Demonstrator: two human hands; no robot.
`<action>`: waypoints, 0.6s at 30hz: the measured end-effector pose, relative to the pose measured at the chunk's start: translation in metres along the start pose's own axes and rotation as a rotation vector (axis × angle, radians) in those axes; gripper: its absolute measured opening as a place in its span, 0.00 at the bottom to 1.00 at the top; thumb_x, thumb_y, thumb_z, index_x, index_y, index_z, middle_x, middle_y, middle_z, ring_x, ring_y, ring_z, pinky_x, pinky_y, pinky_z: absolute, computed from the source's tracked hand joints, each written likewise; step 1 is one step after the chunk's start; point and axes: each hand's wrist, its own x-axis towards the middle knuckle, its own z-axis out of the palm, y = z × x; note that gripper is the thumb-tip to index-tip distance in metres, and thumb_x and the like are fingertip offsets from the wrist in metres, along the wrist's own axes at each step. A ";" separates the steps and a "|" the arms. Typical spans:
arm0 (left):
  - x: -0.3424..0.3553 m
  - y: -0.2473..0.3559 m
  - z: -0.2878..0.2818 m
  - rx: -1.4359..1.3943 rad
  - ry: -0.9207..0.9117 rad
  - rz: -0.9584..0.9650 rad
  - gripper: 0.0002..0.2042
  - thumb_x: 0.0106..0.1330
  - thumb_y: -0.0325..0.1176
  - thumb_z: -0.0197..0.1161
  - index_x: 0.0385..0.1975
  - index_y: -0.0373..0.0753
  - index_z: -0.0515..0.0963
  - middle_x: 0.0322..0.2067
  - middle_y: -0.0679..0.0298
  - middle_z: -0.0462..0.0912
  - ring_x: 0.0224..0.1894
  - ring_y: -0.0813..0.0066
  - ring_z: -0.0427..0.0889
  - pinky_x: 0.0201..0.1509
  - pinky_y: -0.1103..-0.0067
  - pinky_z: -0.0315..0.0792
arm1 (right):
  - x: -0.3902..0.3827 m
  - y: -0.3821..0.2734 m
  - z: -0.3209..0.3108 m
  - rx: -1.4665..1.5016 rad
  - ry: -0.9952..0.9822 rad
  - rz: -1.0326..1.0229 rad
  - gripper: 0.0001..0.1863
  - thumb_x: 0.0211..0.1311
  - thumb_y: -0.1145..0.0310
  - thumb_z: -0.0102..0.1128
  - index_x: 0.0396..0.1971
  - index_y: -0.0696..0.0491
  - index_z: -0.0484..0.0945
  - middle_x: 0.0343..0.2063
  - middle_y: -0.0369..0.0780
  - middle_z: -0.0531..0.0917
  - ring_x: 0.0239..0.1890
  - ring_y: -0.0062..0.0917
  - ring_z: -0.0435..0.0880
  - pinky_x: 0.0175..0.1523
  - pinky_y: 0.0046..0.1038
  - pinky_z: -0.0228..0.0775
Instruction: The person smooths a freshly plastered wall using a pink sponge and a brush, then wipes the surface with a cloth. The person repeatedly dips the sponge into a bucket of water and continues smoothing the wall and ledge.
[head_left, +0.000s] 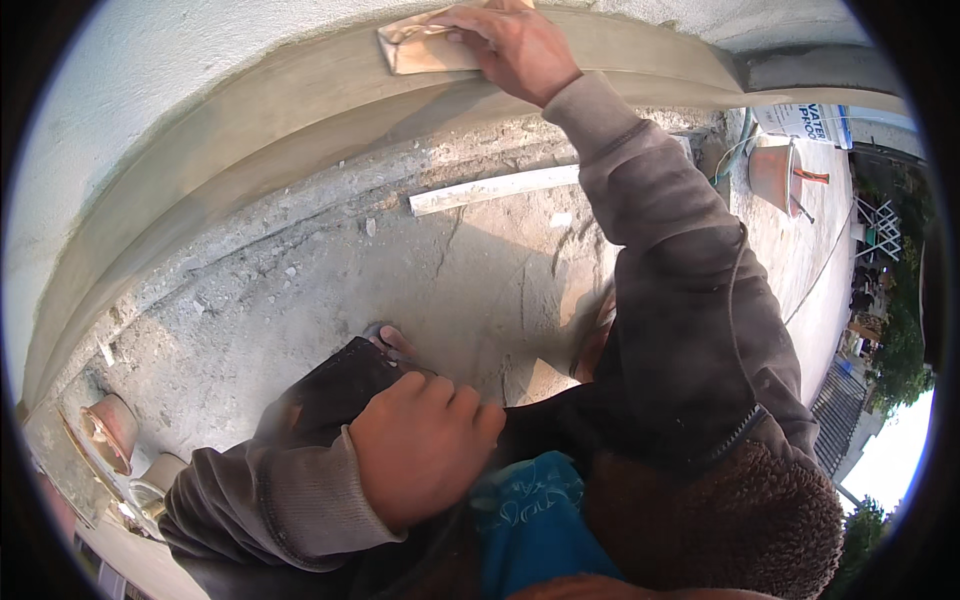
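Note:
My right hand [525, 52] is stretched far forward, its fingers closed over a flat tan pad [428, 48]. The pad looks like a folded sponge or paper; its exact kind is unclear. It lies against the smooth grey-brown cement band [300, 85] that curves along the foot of the white wall [130, 120]. Close to my body, above my lap, my left hand [425, 450] is curled into a loose fist. Nothing sticks out of it, and its palm faces away from view.
A pale strip of wood [495, 190] lies on the rough, debris-strewn concrete floor [350, 270]. At the right stand a reddish bucket [770, 175] with a tool handle and a white printed bag [800, 122]. Another reddish bucket [112, 430] sits far left. My feet are below.

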 end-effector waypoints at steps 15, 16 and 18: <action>-0.024 -0.046 0.007 -0.114 0.220 0.251 0.06 0.61 0.34 0.62 0.29 0.39 0.75 0.25 0.63 0.78 0.30 0.70 0.81 0.34 0.74 0.69 | 0.047 -0.078 0.034 -0.057 -0.125 -0.058 0.22 0.64 0.74 0.65 0.57 0.39 0.83 0.39 0.36 0.88 0.40 0.32 0.84 0.47 0.33 0.83; -0.025 -0.048 0.007 -0.121 0.230 0.259 0.06 0.61 0.34 0.61 0.29 0.39 0.75 0.25 0.63 0.78 0.30 0.70 0.81 0.34 0.74 0.69 | 0.024 -0.034 -0.002 -0.082 -0.132 -0.080 0.23 0.65 0.72 0.65 0.59 0.38 0.81 0.38 0.37 0.87 0.37 0.32 0.84 0.45 0.33 0.83; -0.027 -0.047 0.009 -0.162 0.242 0.263 0.05 0.60 0.34 0.61 0.30 0.41 0.76 0.26 0.65 0.77 0.31 0.70 0.79 0.35 0.74 0.68 | -0.029 0.032 -0.078 -0.255 -0.233 0.109 0.17 0.69 0.69 0.64 0.56 0.42 0.83 0.34 0.41 0.86 0.34 0.34 0.84 0.43 0.33 0.81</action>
